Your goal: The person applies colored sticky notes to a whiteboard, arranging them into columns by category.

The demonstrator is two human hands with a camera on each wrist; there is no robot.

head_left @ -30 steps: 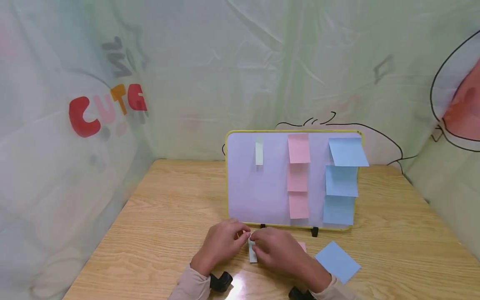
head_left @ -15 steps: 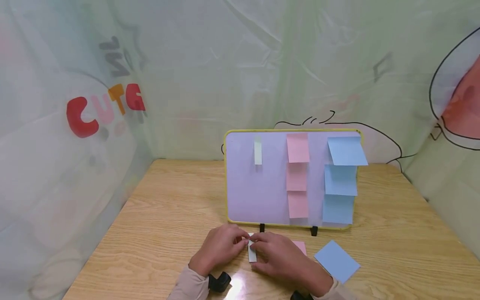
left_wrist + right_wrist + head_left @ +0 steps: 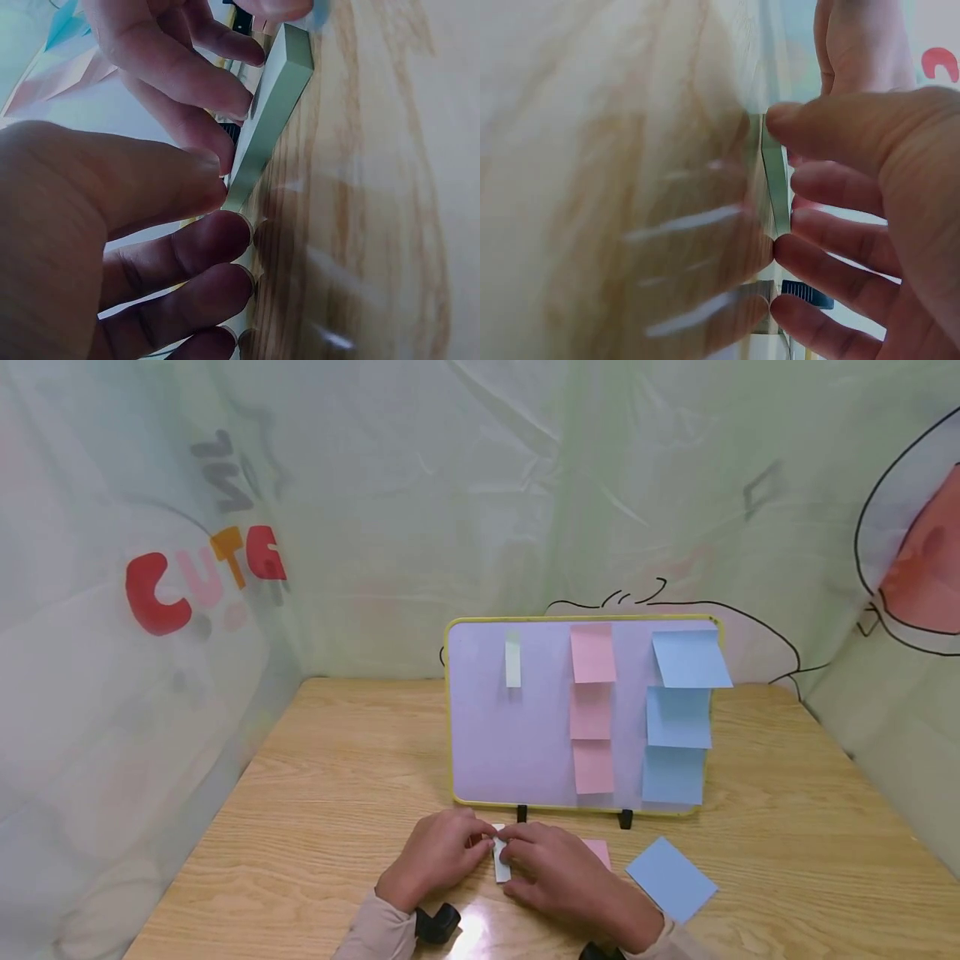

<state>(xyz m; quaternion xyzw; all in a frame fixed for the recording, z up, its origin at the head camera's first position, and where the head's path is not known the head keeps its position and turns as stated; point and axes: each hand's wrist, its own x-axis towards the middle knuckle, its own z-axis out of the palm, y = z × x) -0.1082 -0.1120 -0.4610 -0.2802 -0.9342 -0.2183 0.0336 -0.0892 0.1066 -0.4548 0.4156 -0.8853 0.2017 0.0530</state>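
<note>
A narrow pale green pad of sticky notes (image 3: 502, 867) lies on the table in front of the whiteboard (image 3: 510, 752). At its far end, my left hand (image 3: 441, 852) pinches with thumb and forefinger, shown close up against the pad (image 3: 271, 120) in the left wrist view. My right hand (image 3: 561, 875) holds the same pad from the right, its curled fingers over the top and its thumb (image 3: 802, 124) at the near end. One narrow pale green note (image 3: 513, 664) hangs on the board's left part. The fingertips hide part of the pad's upper side.
Pink notes (image 3: 592, 710) and blue notes (image 3: 678, 717) hang in two columns on the board. A partly hidden pink paper square (image 3: 599, 852) and a blue paper square (image 3: 672, 878) lie right of the hands. Black feet (image 3: 626, 819) support the board.
Both hands have shifted slightly towards the body, so more of the pad's far end shows. My right thumb has moved down to the near end of the pad.
</note>
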